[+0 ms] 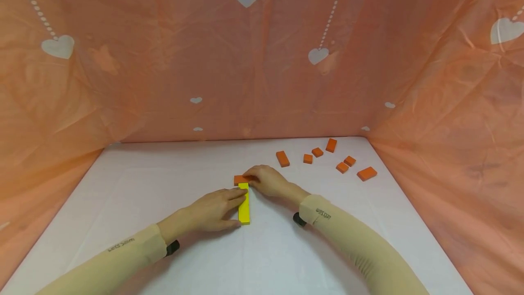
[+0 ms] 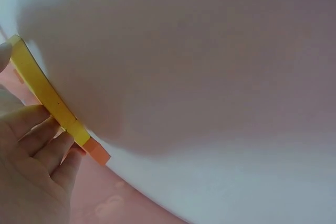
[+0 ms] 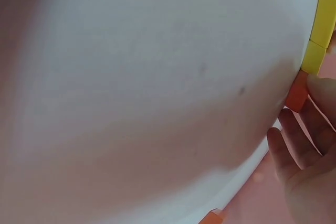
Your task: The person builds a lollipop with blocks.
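A yellow bar (image 1: 244,211) lies lengthwise away from me on the white table; the left wrist view shows a seam between its long yellow block (image 2: 39,82) and a shorter yellow block (image 2: 77,132). My left hand (image 1: 214,209) holds this bar from the left, thumb by the near end and fingers along the far part. Across the bar's far end lies an orange block (image 1: 239,180), reaching out to both sides. My right hand (image 1: 268,181) pinches that block's right end between thumb and fingers; its thumb shows against the orange block (image 3: 297,92) in the right wrist view.
At the back right of the white table (image 1: 163,167) several loose orange blocks are scattered, among them longer ones (image 1: 282,159) (image 1: 367,173) and small squarish ones (image 1: 308,159). Peach curtains (image 1: 262,81) with white hearts enclose the table's back and sides.
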Action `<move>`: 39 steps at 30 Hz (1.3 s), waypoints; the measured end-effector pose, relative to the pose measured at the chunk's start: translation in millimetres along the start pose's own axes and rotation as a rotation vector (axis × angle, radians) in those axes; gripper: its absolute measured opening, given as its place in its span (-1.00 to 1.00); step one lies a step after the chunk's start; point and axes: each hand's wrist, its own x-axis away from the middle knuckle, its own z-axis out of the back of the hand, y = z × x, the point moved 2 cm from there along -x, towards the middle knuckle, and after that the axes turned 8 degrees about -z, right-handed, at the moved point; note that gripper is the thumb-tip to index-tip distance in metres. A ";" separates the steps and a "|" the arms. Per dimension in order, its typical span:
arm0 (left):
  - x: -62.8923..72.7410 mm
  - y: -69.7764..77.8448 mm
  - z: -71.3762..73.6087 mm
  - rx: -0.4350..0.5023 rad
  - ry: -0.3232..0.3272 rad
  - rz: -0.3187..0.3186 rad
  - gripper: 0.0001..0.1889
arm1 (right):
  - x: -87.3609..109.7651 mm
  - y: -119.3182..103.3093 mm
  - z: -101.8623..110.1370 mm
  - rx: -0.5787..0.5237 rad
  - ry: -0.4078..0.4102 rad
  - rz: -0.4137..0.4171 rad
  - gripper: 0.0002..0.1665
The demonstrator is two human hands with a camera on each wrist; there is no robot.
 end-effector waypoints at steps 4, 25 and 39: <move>-1.0 -0.4 -0.6 0.013 0.001 0.007 -0.27 | 0.3 -0.7 1.1 0.013 -0.001 -0.004 -0.63; -3.2 -3.2 0.0 -0.001 0.009 0.002 -0.27 | 11.0 4.3 14.5 -0.096 -0.016 -0.134 -0.48; -9.2 -8.4 4.7 0.013 -0.052 0.139 -0.03 | 35.4 68.0 62.0 -0.201 0.271 -0.259 -0.45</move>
